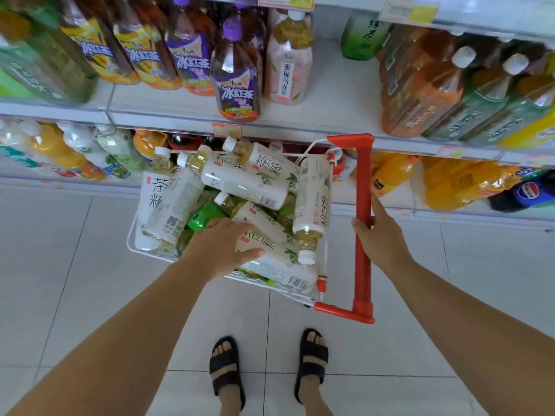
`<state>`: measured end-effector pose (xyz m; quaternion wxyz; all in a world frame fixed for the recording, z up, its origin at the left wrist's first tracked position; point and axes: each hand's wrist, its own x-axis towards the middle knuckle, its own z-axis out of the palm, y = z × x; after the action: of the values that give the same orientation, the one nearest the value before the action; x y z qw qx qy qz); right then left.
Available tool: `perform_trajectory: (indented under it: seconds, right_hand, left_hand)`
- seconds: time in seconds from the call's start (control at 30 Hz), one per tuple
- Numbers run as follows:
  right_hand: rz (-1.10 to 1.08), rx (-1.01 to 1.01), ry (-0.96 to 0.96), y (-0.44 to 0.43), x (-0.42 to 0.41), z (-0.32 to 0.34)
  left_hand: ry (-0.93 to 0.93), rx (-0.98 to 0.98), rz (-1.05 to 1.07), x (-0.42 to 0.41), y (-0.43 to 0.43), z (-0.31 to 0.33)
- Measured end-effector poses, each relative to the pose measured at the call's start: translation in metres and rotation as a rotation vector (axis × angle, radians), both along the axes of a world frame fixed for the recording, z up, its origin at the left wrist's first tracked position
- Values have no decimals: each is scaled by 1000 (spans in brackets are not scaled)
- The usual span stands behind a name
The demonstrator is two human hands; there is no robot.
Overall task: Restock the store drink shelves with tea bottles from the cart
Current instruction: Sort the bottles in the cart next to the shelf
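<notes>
The left hand [223, 244] is down in the cart [132, 241]. It lies over the lower end of one white-labelled tea bottle [270, 241], thumb along the near side, fingers curling over the far side with their tips out of sight. The right hand [381, 235] is wrapped round the cart's red handle [363, 181], thumb on one side, fingers behind, forefinger pointing up the bar.

The cart is a white wire basket, heaped with more of the same pale tea bottles [243, 178] lying every which way, white caps pointing in all directions. A green-capped bottle [204, 219] pokes up among them, just beside the left hand's knuckles.

Beyond the cart, the middle shelf [330, 94] holds a purple-labelled iced tea bottle [237, 76] at the front edge, a pink-labelled bottle [289, 55] just behind it, and a green-labelled one [363, 34] farther back, with bare shelf between. Brown and green bottles crowd the right end. The lower shelf [450, 213] carries orange drinks and a blue cola bottle [528, 190].

Black sandals [226, 370] stand on pale floor tiles.
</notes>
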<state>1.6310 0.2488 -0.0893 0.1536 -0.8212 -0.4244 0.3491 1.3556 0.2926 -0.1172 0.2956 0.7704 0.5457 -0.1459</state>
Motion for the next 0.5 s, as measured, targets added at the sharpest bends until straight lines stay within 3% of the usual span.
perform_trajectory:
  seconds: [0.07, 0.13, 0.2, 0.27, 0.33, 0.5]
  right_hand:
    - [147, 61, -278, 1, 3, 2]
    - [392, 269, -513, 1, 0, 3]
    - [671, 408, -483, 6, -3, 1]
    - [979, 389, -441, 16, -5, -8]
    - [1211, 381, -535, 34, -7, -14]
    - [1528, 378, -654, 77, -11, -12]
  left_hand:
    - [6, 19, 18, 1, -3, 0]
    - [-4, 60, 63, 1, -8, -1]
    - [-41, 97, 136, 1, -12, -3]
    - [-73, 112, 193, 0, -16, -4]
    - [-89, 125, 213, 0, -19, -6]
    - [-122, 149, 234, -3, -26, -10]
